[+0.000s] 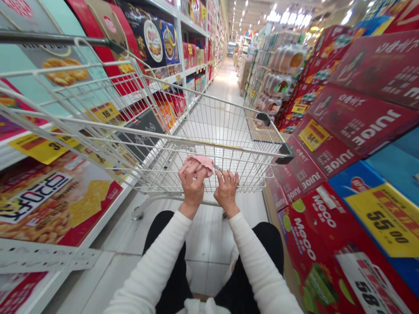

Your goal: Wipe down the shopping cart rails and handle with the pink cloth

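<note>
A wire shopping cart stands crosswise in front of me, its side of thin metal bars facing my knees. My left hand is closed around a folded pink cloth, which lies against the wires. Just to its right, my right hand has its fingers curled over the wires of the same side. The two hands are a small gap apart. My left palm and part of the cloth's underside are hidden from view.
Shelves with boxed biscuits and yellow price tags line the left. Stacked red drink cartons rise close on the right. Beyond the cart, a tiled aisle runs into the distance. A cart wheel touches the floor at left.
</note>
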Available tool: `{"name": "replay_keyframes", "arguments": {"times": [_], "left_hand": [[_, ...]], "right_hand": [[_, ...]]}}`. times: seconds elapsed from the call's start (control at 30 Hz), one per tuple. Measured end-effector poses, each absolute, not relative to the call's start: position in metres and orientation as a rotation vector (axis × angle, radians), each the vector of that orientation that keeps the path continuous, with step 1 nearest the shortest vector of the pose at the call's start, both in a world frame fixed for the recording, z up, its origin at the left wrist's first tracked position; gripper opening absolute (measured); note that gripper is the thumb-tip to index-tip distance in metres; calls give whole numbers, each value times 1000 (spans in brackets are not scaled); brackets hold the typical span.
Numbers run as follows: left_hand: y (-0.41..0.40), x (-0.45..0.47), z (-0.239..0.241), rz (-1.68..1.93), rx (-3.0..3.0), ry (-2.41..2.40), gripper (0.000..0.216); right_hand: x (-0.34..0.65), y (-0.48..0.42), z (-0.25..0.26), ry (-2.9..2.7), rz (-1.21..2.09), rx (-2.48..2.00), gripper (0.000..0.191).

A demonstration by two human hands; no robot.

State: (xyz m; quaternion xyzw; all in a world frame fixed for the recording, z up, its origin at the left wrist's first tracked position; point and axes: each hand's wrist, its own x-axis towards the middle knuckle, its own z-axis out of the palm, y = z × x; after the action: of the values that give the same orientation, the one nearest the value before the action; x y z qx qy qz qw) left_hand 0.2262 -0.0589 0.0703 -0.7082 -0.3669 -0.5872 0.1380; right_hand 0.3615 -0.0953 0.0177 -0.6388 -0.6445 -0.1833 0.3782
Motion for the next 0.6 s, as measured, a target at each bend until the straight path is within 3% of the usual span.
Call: {"name": "replay_keyframes", "arguments": {"times": [0.1, 0.33, 0.6], "left_hand": [[-53, 228, 75, -1676, -2048, -1095, 27], [-79, 221, 15, -1449, -2108, -1097, 21], [-55, 221, 21, -1604, -1937, -1236, 18]], "right_hand": [[361, -96, 17, -1636, -495, -1618, 63], [362, -99, 17, -1663, -456, -1635, 65], [362, -100, 15, -1662, -459, -1648, 66]]}}
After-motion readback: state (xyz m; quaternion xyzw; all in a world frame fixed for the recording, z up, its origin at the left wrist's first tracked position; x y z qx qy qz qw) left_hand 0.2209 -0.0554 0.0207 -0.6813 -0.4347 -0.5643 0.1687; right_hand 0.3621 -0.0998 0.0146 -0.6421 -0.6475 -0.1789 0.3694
